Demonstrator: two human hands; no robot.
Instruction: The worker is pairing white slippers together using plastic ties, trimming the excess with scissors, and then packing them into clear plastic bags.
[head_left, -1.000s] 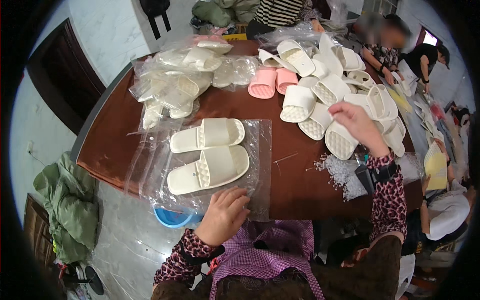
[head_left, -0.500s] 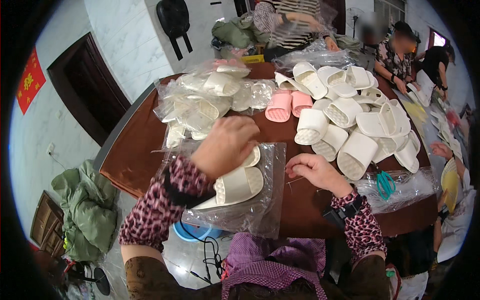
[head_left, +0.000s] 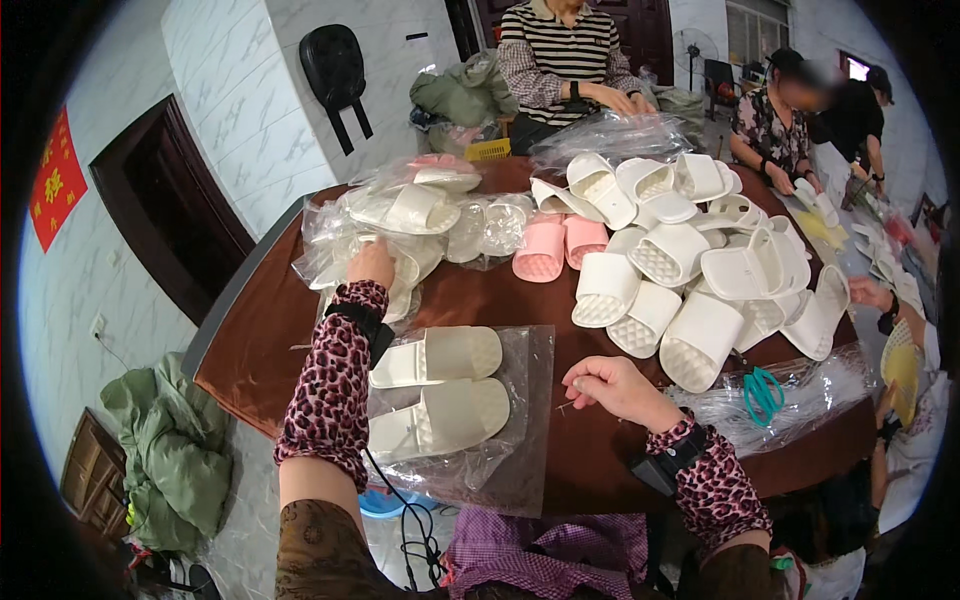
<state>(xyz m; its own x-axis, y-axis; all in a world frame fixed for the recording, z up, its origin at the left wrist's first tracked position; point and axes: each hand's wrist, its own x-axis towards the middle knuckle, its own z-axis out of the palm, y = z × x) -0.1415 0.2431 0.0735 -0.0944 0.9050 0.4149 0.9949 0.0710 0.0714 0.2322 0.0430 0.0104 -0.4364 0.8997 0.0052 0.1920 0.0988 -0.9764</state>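
Observation:
A pair of cream slippers (head_left: 465,410) lies side by side on a clear plastic bag (head_left: 535,380) near the table's front edge. Beyond them, my left hand (head_left: 372,264) reaches into the pile of bagged slippers (head_left: 415,210) and touches it; its fingertips are hidden. My right hand (head_left: 618,388) is closed in a pinch to the right of the bag. A thin strand (head_left: 566,405) shows at its fingertips, too fine to make out clearly. Loose white slippers (head_left: 670,250) are heaped beyond the right hand, with a pink pair (head_left: 558,245) at their left.
Teal-handled scissors (head_left: 763,397) lie on a bundle of clear thin strands (head_left: 825,385) at the right edge of the brown table (head_left: 250,345). Across the table a person in a striped shirt (head_left: 570,50) handles clear bags (head_left: 610,140). Green sacks (head_left: 175,450) stand on the floor at left.
My left hand has moved from above the cream slippers up to the bagged pile, uncovering the pair. My right hand stays pinched near the bag. The view has shifted slightly.

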